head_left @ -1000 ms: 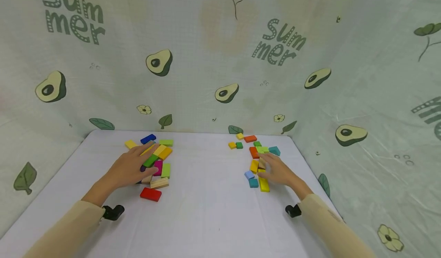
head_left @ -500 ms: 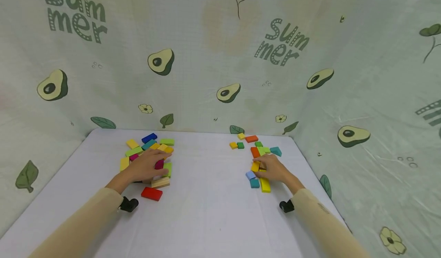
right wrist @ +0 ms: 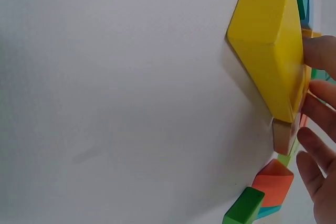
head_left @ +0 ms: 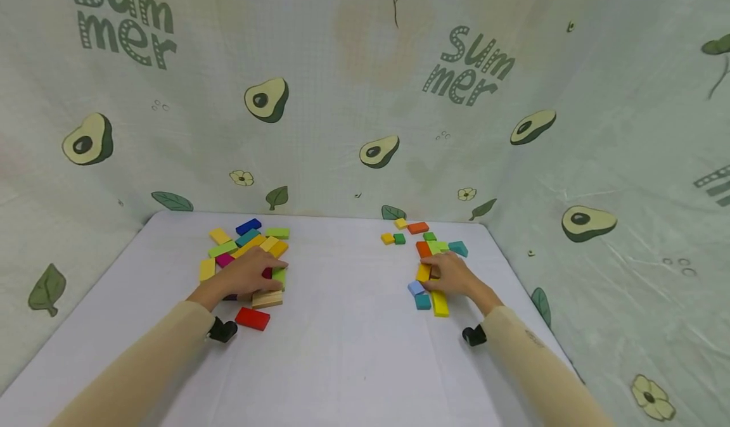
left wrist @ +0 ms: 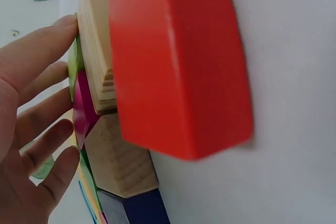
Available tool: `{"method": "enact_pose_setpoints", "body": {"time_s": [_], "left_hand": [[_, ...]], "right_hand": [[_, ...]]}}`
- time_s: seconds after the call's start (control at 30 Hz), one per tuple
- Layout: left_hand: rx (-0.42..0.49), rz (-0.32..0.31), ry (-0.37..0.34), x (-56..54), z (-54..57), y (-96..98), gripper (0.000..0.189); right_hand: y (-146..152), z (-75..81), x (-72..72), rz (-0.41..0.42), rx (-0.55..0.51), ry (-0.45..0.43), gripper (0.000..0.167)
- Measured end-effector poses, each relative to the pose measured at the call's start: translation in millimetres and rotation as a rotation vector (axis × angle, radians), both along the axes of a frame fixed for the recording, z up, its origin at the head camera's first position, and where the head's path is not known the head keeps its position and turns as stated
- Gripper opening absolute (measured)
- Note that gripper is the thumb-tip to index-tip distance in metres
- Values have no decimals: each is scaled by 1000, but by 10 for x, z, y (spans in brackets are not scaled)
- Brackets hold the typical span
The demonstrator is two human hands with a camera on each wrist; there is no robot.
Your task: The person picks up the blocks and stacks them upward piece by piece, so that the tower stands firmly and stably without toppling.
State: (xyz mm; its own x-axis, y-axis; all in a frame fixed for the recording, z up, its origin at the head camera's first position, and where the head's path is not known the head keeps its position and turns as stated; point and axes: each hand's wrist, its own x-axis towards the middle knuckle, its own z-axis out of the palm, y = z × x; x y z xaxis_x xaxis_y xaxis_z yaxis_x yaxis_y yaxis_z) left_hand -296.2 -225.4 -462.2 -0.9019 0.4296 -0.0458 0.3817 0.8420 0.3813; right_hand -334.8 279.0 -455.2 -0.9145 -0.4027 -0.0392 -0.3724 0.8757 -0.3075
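Observation:
My left hand (head_left: 246, 272) reaches over a pile of coloured wooden blocks on the left. Its thumb and index fingertip lie near two ends of a light green block (head_left: 278, 276), beside a magenta block (left wrist: 83, 103). Close by are a plain wooden block (head_left: 267, 298) and a red block (head_left: 253, 318). Over the right group, my right hand (head_left: 450, 274) has its thumb and index fingertip at either end of an orange-yellow block (head_left: 423, 272). A long yellow block (head_left: 440, 303) lies below that hand. Both hands have parted, gently bent fingers.
The white table (head_left: 353, 325) stretches between the two block groups. Small yellow, green and orange blocks, including an orange one (head_left: 418, 227), lie at the back right. Blue and teal blocks, such as a blue one (head_left: 248, 226), top the left pile. A printed cloth (head_left: 319, 97) hangs behind.
My left hand has moved right and down across the pile, uncovering the yellow and green blocks at its back left. The right hand has shifted slightly left, its fingertips closer to the orange-yellow block.

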Motion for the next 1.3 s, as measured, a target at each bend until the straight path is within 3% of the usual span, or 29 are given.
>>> {"method": "enact_pose_setpoints", "body": {"time_s": [0.27, 0.47, 0.6, 0.83, 1.13, 1.3], "left_hand": [[17, -13, -6, -98, -27, 85, 56], [96, -4, -54, -70, 5, 189, 57], [98, -34, -68, -56, 19, 293, 61], [106, -57, -74, -26, 41, 438, 60], [155, 0, -112, 63, -30, 665, 60], [175, -2, -128, 114, -33, 783, 61]], "right_hand": [[-94, 17, -136, 3, -63, -84, 60], [-268, 49, -167, 2, -78, -108, 61], [-384, 67, -149, 10, -120, -121, 62], [-552, 4, -69, 51, -159, -138, 62], [-766, -75, 145, 113, -183, -139, 59], [-861, -81, 228, 170, -212, -145, 56]]}}
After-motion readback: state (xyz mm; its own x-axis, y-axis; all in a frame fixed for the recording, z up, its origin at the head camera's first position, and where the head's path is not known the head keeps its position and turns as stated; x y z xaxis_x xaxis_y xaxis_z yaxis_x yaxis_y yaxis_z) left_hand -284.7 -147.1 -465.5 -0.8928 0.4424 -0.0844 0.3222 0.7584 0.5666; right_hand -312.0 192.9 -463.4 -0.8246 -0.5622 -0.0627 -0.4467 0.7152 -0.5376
